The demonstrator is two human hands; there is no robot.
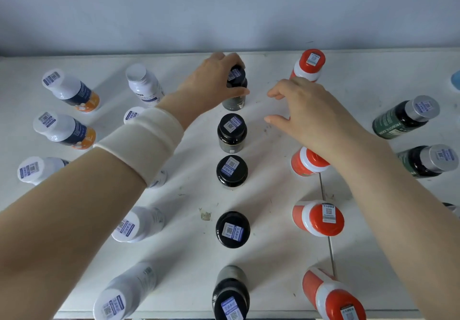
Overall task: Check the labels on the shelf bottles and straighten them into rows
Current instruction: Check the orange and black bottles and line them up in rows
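Note:
Bottles stand in columns on a white shelf (189, 257). My left hand (211, 83) is closed around the farthest black-capped bottle (235, 100) of the middle column, fingers over its cap. Behind it toward me stand more black bottles (232, 133), (232, 171), (232, 229). My right hand (306, 113) hovers with fingers spread, holding nothing, just right of that column and in front of the far orange bottle (310, 63). Part of another orange bottle (307, 163) is hidden under my right wrist. A white wristband (142, 143) wraps my left forearm.
White bottles (143, 83) and white-and-orange bottles (72, 91) fill the left columns. Orange bottles (319, 217) run down the right, dark green ones (403, 118) stand farther right. A grey wall backs the shelf. The shelf's front edge lies at the bottom.

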